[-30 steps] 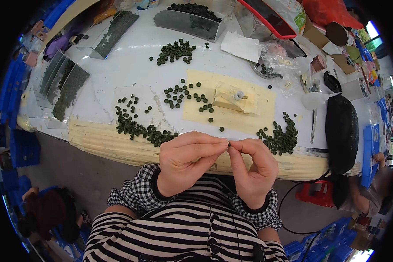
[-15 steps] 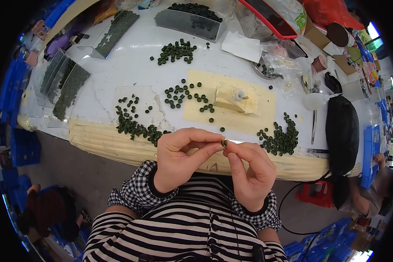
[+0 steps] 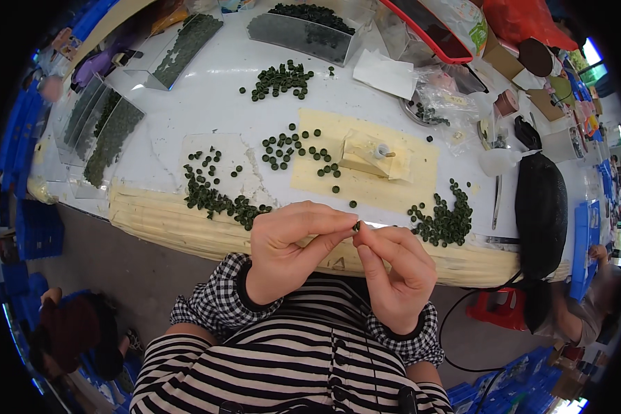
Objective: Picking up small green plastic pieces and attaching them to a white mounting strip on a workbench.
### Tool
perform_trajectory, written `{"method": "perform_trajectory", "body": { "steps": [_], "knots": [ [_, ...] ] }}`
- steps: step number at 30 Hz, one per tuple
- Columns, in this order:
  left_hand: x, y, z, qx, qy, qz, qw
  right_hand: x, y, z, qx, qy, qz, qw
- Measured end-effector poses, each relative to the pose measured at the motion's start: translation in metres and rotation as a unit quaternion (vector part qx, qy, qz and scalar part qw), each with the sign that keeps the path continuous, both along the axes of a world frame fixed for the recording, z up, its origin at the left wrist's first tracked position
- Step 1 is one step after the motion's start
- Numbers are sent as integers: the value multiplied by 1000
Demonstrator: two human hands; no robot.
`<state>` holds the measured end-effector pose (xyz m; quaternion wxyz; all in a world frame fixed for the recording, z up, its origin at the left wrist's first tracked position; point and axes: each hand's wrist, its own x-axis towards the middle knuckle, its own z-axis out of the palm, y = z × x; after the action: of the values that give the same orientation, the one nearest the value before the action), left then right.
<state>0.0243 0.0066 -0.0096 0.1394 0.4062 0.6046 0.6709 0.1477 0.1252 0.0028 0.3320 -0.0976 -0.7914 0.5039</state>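
Between the fingertips of both hands, a small dark green round part [image 3: 357, 225] is pinched just above the table's padded front edge. My left hand [image 3: 286, 248] grips it from the left with thumb and index finger. From the right, my right hand [image 3: 395, 268] has its thumb and index finger closed on the same part, which the fingers mostly cover. Loose green parts lie nearby: a heap [image 3: 221, 203] beyond my left hand, another heap [image 3: 445, 219] to the right of my right hand, and scattered pieces [image 3: 279, 150] farther up the table.
A tape-covered block [image 3: 367, 155] with a small upright peg stands on a yellow sheet [image 3: 314, 124]. Clear bins of green parts [image 3: 300, 38] line the back and left. Tweezers [image 3: 496, 201] and a black padded bag [image 3: 541, 214] lie right. People sit on both sides.
Both hands stay together on the small green part, which looks slightly turned between the fingertips. The whole view has shifted very slightly; the heaps lie as before.
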Motion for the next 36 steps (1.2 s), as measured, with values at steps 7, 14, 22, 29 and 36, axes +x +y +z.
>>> {"method": "perform_trajectory", "body": {
  "steps": [7, 14, 22, 29, 36],
  "knots": [
    [-1, -1, -3, 19, -82, -38, 996, 2, 1, -3, -22, 3, 15, 1000],
    [-5, -6, 1, 29, -245, -120, 962, -2, 7, 2, 108, 27, 2, 994],
    [-5, -8, 0, 30, -296, -140, 944, -5, 9, -6, 167, 63, -5, 984],
    [-4, -8, -4, 45, -221, -114, 968, -3, 6, -9, 102, 53, 25, 993],
    [-6, -6, -3, 32, -154, -91, 983, 0, 5, -12, 35, 46, 52, 997]
  ]
}}
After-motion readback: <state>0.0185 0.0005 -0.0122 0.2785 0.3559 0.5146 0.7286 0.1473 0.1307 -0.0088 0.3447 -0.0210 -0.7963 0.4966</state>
